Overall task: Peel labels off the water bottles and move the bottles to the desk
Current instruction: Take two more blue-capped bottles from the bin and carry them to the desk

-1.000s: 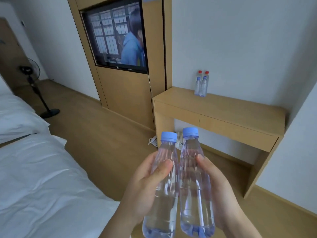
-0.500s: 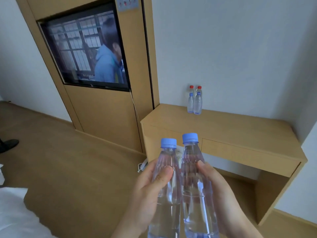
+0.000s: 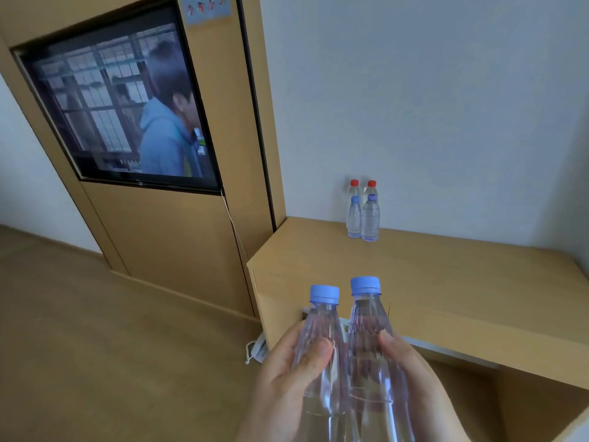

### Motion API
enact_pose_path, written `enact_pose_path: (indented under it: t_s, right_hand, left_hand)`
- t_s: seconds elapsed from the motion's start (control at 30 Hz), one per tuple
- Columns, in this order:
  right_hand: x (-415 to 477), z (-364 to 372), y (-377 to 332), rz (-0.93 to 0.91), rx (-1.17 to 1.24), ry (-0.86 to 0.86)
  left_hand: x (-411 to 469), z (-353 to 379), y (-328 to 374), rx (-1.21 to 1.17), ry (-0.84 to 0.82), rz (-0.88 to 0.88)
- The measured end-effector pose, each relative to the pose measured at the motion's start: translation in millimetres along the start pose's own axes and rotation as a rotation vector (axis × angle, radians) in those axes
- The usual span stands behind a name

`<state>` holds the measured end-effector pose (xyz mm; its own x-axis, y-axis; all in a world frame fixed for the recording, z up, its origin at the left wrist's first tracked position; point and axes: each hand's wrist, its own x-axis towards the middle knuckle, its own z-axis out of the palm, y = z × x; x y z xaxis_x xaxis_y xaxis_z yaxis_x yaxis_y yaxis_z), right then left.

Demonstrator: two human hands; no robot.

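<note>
While both hands [image 3: 283, 382] grip bottles [image 3: 366, 339], four others [image 3: 369, 220] occupy desk [image 3: 452, 275].

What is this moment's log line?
left hand: grips left bottle | right hand: grips right bottle | both unlabelled, unplaced | desk: four bottles

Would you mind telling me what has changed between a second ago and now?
The person has walked toward the desk, which now looks closer; the bed and floor fan have left the view. Nothing was let go: the left hand still grips the left bottle, the right hand the right bottle, side by side. The four bottles on the desk stayed put.
</note>
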<state>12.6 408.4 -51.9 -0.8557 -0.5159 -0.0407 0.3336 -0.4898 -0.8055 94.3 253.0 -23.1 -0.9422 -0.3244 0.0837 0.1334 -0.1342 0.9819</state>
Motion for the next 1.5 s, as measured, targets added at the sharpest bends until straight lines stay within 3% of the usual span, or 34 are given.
enact_pose_path:
  t_s: [0.3,0.7,0.9,1.1,1.3,1.5]
  right_hand:
    - [141.9,-19.0,-38.3,0.088,-0.168,-0.158]
    - [293.2,-78.7,-58.0,0.059,-0.263,-0.024]
    - [385.1,-79.9,-49.5,-0.091,-0.351,0.14]
    - [471.1,-72.3,-41.0,-0.189,-0.505,0.335]
    - [525.5,-92.8,-12.7,-0.163,-0.742,0.61]
    - [553.8,-125.2,16.1,-0.072,-0.786,0.769]
  left_hand:
    - [135.6,28.9,-2.9,0.022,0.097,0.017]
    - [309.0,44.1,-52.0,0.023,0.014,-0.048]
    - [420.9,17.1,-78.9,0.017,-0.108,-0.076]
    - [536.1,-14.3,-88.1,0.221,-0.229,-0.055]
    - [611.9,-25.4,-137.0,0.402,-0.259,-0.108]
    - [641.0,-16.6,-184.8,0.533,-0.308,-0.14]
